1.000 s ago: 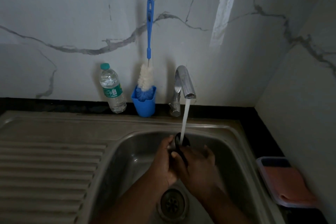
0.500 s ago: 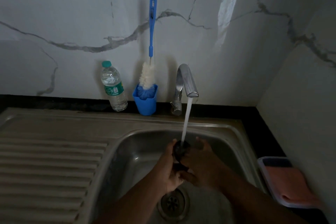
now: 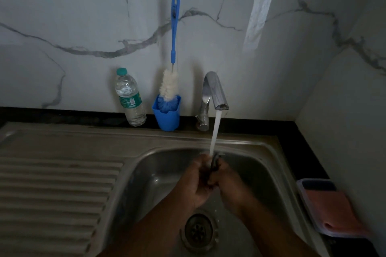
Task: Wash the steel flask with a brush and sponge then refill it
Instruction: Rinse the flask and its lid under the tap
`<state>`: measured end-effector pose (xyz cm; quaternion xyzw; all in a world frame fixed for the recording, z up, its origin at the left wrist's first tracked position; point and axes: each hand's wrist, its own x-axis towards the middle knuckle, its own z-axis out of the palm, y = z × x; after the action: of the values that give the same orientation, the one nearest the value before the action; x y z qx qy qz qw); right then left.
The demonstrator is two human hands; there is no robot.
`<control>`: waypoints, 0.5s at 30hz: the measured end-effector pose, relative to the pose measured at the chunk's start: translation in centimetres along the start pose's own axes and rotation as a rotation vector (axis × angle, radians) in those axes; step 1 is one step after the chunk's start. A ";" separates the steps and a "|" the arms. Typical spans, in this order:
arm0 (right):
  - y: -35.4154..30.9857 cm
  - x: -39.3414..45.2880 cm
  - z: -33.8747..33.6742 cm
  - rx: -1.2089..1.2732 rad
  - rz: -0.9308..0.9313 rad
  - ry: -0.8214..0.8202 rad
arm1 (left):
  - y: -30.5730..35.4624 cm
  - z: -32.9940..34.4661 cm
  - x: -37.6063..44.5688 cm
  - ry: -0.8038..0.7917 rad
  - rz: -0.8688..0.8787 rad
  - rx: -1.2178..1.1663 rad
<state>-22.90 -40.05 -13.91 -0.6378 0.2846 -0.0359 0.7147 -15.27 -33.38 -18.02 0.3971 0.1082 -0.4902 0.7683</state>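
Note:
Both my hands are together over the sink basin (image 3: 261, 148), under the running water stream (image 3: 215, 131). My left hand (image 3: 194, 185) and my right hand (image 3: 231, 188) press around a small dark piece (image 3: 214, 165) that shows only as a thin edge between the fingers; I cannot tell what it is. No steel flask body is visible. The blue-handled bottle brush (image 3: 174, 33) stands upright in a blue cup (image 3: 167, 117) against the wall, left of the tap (image 3: 215, 92). A pink sponge (image 3: 332, 210) lies in a tray on the right counter.
A clear plastic water bottle (image 3: 130, 100) with a teal cap stands left of the blue cup. The ribbed steel drainboard (image 3: 52, 183) fills the left side. The drain (image 3: 198, 231) lies just below my hands. Marble walls close off the back and right.
My right hand's fingers, spread half a second ago, have closed against my left hand. The dark piece has turned edge-on and is mostly hidden. Water keeps running.

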 end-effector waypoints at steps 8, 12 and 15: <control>1.7 -0.5 -3.8 -1.613 -0.785 -0.018 | 0.0 0.2 -0.7 0.125 -0.075 0.071; 3.5 0.0 -3.3 -1.390 -0.576 0.265 | 0.0 0.6 -0.2 0.093 -0.106 0.148; 2.6 -0.5 -2.1 -0.586 -0.298 0.294 | 0.6 1.0 -0.3 0.072 -0.112 0.234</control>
<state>-25.07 -41.19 -16.15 -0.8381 0.2864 -0.1483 0.4399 -15.13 -33.78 -16.88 0.4945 0.0999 -0.5271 0.6839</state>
